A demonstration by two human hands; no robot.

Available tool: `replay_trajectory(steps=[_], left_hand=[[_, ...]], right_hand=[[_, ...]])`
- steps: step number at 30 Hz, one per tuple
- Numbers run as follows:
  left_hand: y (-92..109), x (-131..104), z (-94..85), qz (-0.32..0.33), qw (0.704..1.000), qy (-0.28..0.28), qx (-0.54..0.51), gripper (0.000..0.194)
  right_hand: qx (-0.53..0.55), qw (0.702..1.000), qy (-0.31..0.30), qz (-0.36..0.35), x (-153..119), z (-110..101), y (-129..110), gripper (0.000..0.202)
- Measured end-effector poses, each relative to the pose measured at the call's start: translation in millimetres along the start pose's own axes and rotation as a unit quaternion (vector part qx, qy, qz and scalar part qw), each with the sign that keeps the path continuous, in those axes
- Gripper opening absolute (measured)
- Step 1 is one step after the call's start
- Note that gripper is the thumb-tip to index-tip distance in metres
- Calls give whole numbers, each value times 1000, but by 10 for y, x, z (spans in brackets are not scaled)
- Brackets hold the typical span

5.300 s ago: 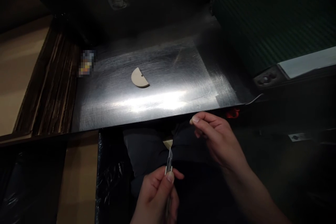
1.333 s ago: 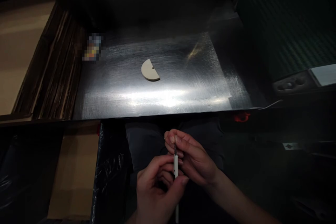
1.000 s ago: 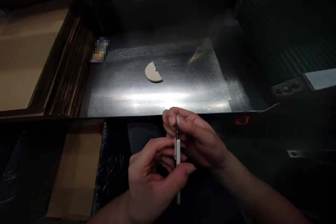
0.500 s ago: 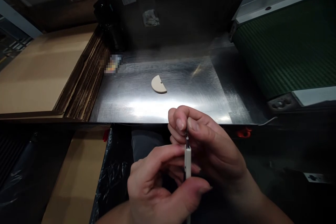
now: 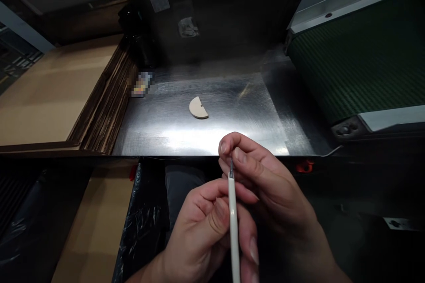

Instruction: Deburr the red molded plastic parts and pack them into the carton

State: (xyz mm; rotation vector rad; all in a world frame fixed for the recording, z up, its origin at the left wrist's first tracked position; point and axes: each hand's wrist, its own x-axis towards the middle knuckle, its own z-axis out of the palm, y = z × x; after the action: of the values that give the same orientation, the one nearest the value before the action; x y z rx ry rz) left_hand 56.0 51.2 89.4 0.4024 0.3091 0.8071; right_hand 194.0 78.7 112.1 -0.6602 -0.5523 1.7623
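My left hand [image 5: 207, 225] is closed around the white knife [image 5: 233, 225], its handle running along my fingers and its narrow metal end pointing away from me. My right hand [image 5: 279, 181] is curled at that end, thumb and forefinger bent close around the tip; I cannot tell whether they grip the metal or some small piece. The knife is between my two hands, just off the near edge of the metal surface [image 5: 229, 97], right of its middle.

Beyond my hands, a pale half-disc [image 5: 198, 108] lies flat on the surface, its straight, notched side turned to the far right. A thick stack of cardboard [image 5: 63, 88] stands at the left, with a small colourful item [image 5: 142, 84], too blurred to read, just beside it. A clear packet [image 5: 188, 27] with pale contents shows at the far side. The green ribbed belt [image 5: 361, 57] is at the right, and a red object [image 5: 304, 166] shows under the near edge, to the right of my right hand.
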Motion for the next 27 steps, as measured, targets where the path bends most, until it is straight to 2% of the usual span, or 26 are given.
replay_trajectory(steps=[5, 13, 22, 27], left_hand=[[-36, -3, 22, 2, 1000, -19, -15, 32], [-40, -19, 73, -3, 999, -24, -22, 34], [-37, 8, 80, -8, 999, -21, -26, 32], [-38, 12, 86, -11, 999, -17, -34, 33]], right_hand=[[19, 1000, -3, 9, -30, 16, 5, 17], [26, 999, 27, 17, -30, 13, 49, 20], [30, 999, 37, 23, -1, -30, 70, 14], [59, 998, 38, 2, 29, -33, 62, 9]])
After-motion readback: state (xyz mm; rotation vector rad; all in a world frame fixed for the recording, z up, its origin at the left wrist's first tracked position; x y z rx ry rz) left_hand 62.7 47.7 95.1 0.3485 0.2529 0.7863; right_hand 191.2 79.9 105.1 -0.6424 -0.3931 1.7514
